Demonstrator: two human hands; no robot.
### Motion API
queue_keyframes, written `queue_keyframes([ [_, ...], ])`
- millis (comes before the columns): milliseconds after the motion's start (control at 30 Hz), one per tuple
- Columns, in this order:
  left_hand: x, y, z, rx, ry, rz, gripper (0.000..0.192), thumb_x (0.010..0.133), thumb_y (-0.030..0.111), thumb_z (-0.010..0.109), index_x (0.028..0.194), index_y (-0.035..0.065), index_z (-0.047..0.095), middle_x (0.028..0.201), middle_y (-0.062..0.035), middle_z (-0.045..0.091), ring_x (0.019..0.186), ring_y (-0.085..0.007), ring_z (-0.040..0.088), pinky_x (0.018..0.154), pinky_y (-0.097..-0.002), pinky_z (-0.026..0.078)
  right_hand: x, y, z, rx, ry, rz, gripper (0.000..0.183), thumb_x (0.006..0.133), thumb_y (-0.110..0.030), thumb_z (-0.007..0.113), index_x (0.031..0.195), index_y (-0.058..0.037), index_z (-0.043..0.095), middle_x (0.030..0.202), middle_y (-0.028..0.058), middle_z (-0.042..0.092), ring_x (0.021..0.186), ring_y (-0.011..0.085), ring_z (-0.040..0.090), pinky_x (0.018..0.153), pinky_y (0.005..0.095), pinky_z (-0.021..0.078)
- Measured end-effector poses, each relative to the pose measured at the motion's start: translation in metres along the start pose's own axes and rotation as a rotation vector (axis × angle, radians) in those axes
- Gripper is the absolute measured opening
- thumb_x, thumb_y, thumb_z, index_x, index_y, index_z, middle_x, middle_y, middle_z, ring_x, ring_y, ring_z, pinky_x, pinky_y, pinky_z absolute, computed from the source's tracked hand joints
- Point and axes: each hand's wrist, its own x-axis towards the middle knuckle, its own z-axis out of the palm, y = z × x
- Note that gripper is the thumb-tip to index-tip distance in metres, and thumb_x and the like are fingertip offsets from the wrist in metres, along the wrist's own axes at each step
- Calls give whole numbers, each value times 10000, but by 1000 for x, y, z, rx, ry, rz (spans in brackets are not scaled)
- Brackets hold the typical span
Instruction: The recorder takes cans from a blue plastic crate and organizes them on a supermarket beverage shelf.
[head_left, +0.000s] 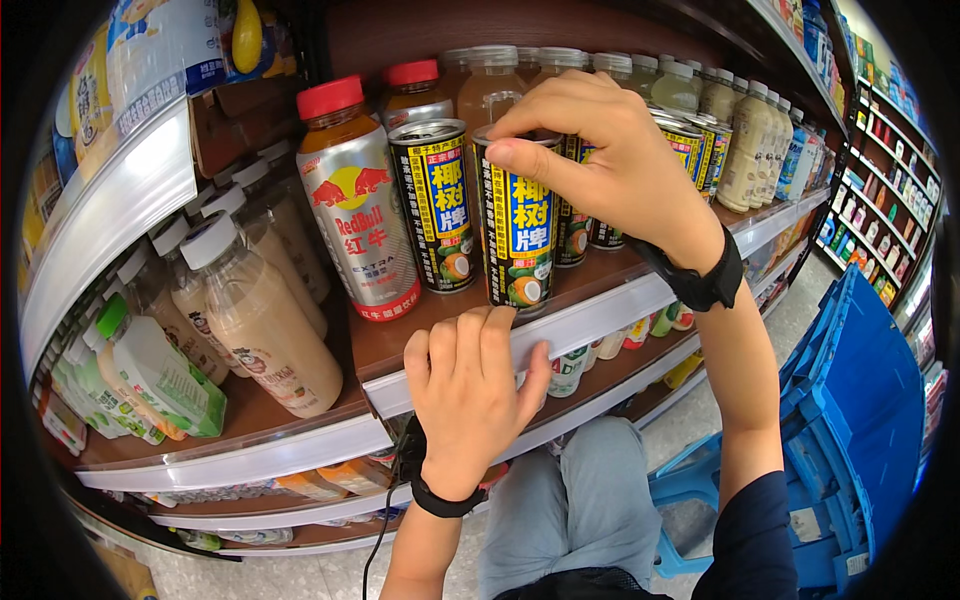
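Observation:
My right hand (600, 146) reaches over a black coconut juice can (529, 225), thumb at the near side of its top rim and fingers curled behind it. That can stands upright at the front of a brown shelf (442, 307). My left hand (472, 382) lies palm down over the shelf's pale front strip (592, 311), its fingertips close to the base of the can. Just left of the held can is a matching can (433, 206). Beside that one stands a silver Red Bull bottle (356, 202) with a red cap. My right hand partly hides more cans behind it.
Capped bottles (742, 150) line the shelf towards the right. On a lower shelf at left are beige drink bottles (259, 322) and a green-capped bottle (165, 367). Blue plastic crates (847, 420) and a blue stool (686, 487) stand at my right.

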Motion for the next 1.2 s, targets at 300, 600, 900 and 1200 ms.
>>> queue_keyframes([
  [300,1,2,-4,-23,34,15,434,735,252,735,1065,32,557,948,-99,576,880,-285,521,854,-411,367,-4,-3,-1,-18,54,0,232,848,-314,697,805,-85,706,800,44,675,769,248,586,741,366,423],
  [600,19,16,-26,59,35,-98,257,759,225,713,926,66,599,902,-69,585,915,-267,535,915,-436,367,-10,-2,-2,-2,156,20,214,811,-302,726,755,-96,700,765,40,654,748,247,560,725,368,411],
  [900,11,13,-23,77,-16,-95,242,782,268,705,910,78,624,849,-41,568,821,-235,516,786,-373,343,-11,11,-25,106,208,79,239,852,-300,680,834,-63,705,829,82,685,805,269,620,751,378,450],
  [1200,9,12,-23,74,14,-100,239,789,281,696,898,81,626,821,-44,554,793,-237,508,779,-375,346,-22,27,-78,-12,-170,245,403,753,-246,748,1100,-64,653,1049,129,680,1018,306,621,932,388,438],
])
